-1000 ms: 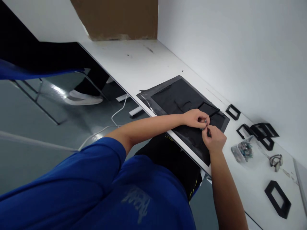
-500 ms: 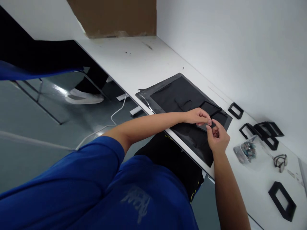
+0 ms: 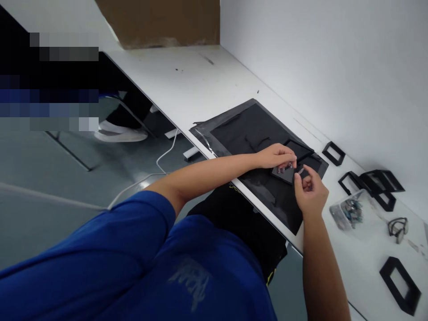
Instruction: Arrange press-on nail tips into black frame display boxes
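White cable (image 3: 163,157) on floor, left of table (image 3: 200,84). Cardboard (image 3: 160,22) at table's far end. Black mat (image 3: 247,129) lies flush along near edge. Left hand (image 3: 277,157) over mat's right end, fingertips clamped on top edge of small black plate (image 3: 283,174), which is held tilted just above the mat. Right hand (image 3: 311,191) just beside it, fingers curled, thumb and index pinched at plate's right corner; pinched item too small to identify. Right of mat: single frame (image 3: 333,153) by the wall, frame cluster (image 3: 371,183), clear bag (image 3: 350,209) of small parts, loose frame (image 3: 399,285) towards near edge.
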`<state>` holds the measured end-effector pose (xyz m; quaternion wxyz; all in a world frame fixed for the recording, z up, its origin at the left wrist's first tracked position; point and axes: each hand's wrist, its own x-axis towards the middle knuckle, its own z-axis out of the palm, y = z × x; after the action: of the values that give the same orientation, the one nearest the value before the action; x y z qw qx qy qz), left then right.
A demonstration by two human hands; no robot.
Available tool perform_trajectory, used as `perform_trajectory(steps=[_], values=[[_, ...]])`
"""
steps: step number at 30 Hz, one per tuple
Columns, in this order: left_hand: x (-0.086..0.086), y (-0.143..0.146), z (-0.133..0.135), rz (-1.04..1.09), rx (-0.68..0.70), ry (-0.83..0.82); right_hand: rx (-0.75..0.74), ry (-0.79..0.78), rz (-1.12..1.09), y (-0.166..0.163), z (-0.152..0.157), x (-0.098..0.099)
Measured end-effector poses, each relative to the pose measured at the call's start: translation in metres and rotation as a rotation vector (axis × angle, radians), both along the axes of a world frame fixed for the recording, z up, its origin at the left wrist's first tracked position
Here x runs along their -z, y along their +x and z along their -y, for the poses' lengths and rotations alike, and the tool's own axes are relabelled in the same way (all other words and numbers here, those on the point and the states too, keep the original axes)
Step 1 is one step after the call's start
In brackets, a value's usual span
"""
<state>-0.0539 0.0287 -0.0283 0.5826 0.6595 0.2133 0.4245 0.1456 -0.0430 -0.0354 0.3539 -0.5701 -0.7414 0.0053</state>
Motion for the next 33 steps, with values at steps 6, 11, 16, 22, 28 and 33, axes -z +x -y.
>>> perform_trajectory(steps=[6, 11, 16, 22, 28, 33], values=[[0.003, -0.002, -0.005, 0.029, -0.176, 0.073, 0.047, -0.211, 0.177, 0.003, -0.008, 0.001], [0.007, -0.001, -0.008, 0.02, -0.209, 0.098, 0.087, -0.326, 0.234, 0.003, -0.011, 0.002], [0.007, -0.002, -0.009, 0.008, -0.201, 0.11, 0.118, -0.34, 0.265, -0.001, -0.012, 0.001], [0.007, -0.003, -0.007, 0.015, -0.152, 0.13, 0.137, -0.33, 0.3, -0.007, -0.007, 0.0], [0.008, -0.003, -0.008, 0.015, -0.152, 0.145, 0.121, -0.346, 0.193, 0.003, -0.007, 0.0], [0.007, -0.004, -0.01, 0.024, -0.185, 0.155, 0.103, -0.354, 0.069, 0.015, -0.011, 0.004]])
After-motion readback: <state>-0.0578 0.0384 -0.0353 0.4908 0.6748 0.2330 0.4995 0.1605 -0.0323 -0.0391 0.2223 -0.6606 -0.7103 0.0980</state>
